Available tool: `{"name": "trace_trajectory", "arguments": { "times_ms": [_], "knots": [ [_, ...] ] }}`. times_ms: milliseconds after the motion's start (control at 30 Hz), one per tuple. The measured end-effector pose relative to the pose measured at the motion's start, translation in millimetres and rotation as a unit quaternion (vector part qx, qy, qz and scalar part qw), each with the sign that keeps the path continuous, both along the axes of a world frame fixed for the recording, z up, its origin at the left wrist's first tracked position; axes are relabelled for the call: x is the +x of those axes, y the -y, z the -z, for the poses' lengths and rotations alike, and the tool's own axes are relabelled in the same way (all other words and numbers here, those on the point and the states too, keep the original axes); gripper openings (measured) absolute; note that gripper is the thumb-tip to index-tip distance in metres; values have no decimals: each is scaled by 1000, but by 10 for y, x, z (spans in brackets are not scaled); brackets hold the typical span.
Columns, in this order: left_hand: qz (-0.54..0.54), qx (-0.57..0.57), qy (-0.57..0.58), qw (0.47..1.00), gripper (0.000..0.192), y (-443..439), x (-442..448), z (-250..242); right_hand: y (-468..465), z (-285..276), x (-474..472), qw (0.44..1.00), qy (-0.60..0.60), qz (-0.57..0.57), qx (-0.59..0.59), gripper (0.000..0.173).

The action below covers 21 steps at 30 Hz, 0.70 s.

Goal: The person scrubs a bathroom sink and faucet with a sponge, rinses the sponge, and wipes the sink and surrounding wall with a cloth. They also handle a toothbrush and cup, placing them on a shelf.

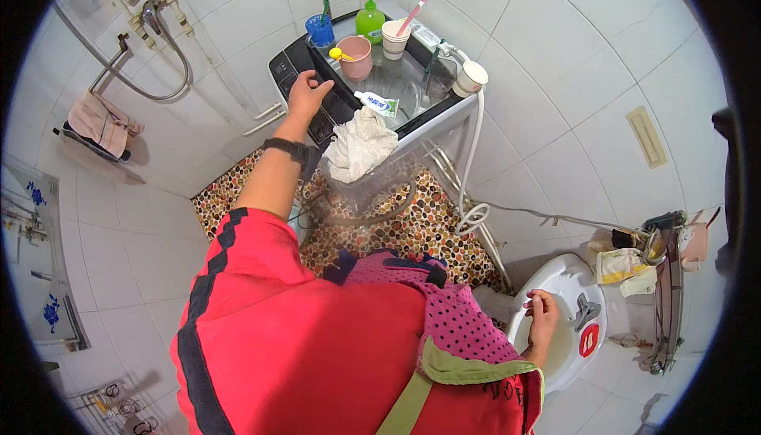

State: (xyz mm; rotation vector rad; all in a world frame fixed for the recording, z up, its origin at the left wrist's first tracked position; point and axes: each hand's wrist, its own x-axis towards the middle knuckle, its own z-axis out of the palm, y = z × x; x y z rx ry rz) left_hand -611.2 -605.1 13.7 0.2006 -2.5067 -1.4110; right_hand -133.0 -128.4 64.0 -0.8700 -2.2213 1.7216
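My left hand (309, 97) hovers above the dark control panel (321, 120) of a top-loading washing machine, thumb and fingers apart, holding nothing. A pink cup (357, 60) with a yellow-headed toothbrush (337, 54) stands on the machine's lid, just right of that hand. Nearer to me lie a toothpaste tube (376, 103) and a crumpled whitish cloth (361, 143), which hangs over the front edge. My right hand (541, 321) is over the white washbasin (562, 265), its fingers loosely curled and nothing visible in them. Cloudy water (556, 354) shows in the basin.
Toward the lid's back stand a blue cup (320, 30), a green pump bottle (370, 18) and stacked paper cups (395, 39). A white hose (474, 167) hangs down its right side. Right of the basin's faucet (587, 311), cloths (624, 265) hang from a wall shelf (667, 292).
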Motion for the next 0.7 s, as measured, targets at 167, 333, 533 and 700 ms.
{"name": "trace_trajectory", "arguments": {
  "times_ms": [167,333,533,700],
  "knots": [
    [3,-19,-32,999,90,-334,-419,199,144,6,-122,1000,18,3,6,13],
    [-22,56,-61,996,91,-672,-714,313,288,48,-185,999,46,4,-9,13],
    [-66,45,-65,995,84,-838,-810,242,372,85,-188,998,60,5,-24,14],
    [-16,64,-122,990,76,-790,-635,-50,342,108,-204,998,52,-6,-43,15]
  ]
}}
